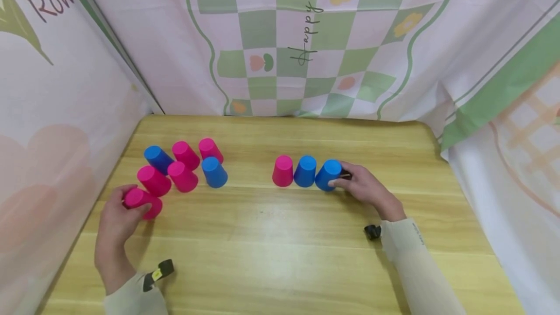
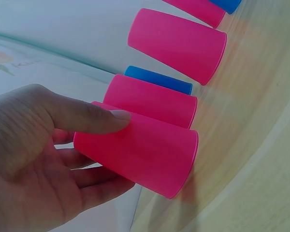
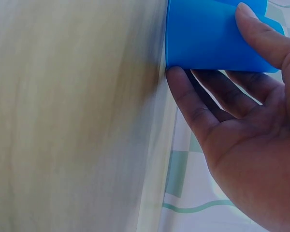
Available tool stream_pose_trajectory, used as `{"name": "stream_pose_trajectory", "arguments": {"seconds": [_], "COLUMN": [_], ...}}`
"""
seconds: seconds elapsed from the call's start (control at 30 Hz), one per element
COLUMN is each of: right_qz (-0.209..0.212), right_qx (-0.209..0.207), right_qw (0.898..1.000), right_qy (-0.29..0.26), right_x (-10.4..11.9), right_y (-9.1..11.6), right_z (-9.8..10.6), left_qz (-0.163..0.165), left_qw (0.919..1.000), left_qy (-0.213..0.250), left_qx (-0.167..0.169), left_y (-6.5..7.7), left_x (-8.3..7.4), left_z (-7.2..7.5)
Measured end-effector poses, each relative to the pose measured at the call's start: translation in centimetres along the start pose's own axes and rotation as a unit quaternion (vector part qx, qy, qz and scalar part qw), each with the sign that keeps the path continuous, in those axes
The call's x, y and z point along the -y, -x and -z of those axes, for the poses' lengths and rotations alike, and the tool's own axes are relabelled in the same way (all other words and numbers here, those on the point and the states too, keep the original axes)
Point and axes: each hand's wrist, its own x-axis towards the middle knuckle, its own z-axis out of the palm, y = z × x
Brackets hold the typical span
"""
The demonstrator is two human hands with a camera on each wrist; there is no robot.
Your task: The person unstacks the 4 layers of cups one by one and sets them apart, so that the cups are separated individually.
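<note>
Setting tapered cups mouth-down seems to be the step in hand. At near left, the left hand (image 1: 117, 221) pinches a bright pink tapered plastic-looking cup (image 1: 154, 204), beside six more pink and blue cups (image 1: 183, 177). Farther right, the right hand (image 1: 364, 184) grips a smooth blue tapered cup (image 1: 327, 179) at the right end of a three-cup row. Next likely calls for releasing that blue cup without nudging its neighbour.
</note>
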Motion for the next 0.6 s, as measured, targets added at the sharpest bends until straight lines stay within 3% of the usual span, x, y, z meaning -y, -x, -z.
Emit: {"name": "stream_pose_trajectory", "arguments": {"seconds": [0.2, 0.33, 0.5, 0.6], "right_qz": [0.001, -0.001, -0.002, -0.002], "right_qx": [0.001, 0.0, -0.001, -0.001], "right_qw": [1.0, 1.0, 1.0, 1.0], "right_qy": [0.004, 0.004, 0.005, 0.005], "right_x": [0.1, 0.1, 0.0, 0.0], "right_y": [0.1, 0.0, 0.0, 0.0], "right_z": [0.0, 0.0, 0.0, 0.0], "left_qz": [-0.001, -0.009, -0.029, -0.06], "left_qw": [1.0, 0.9985, 0.986, 0.9684], "left_qy": [0.01, 0.045, 0.106, 0.144], "left_qx": [-0.002, -0.029, -0.125, -0.194], "left_y": [0.4, 0.8, 1.3, 1.3], "left_x": [-0.3, -0.6, -1.4, -2.0], "left_z": [0.3, 0.6, 0.6, 0.1]}}
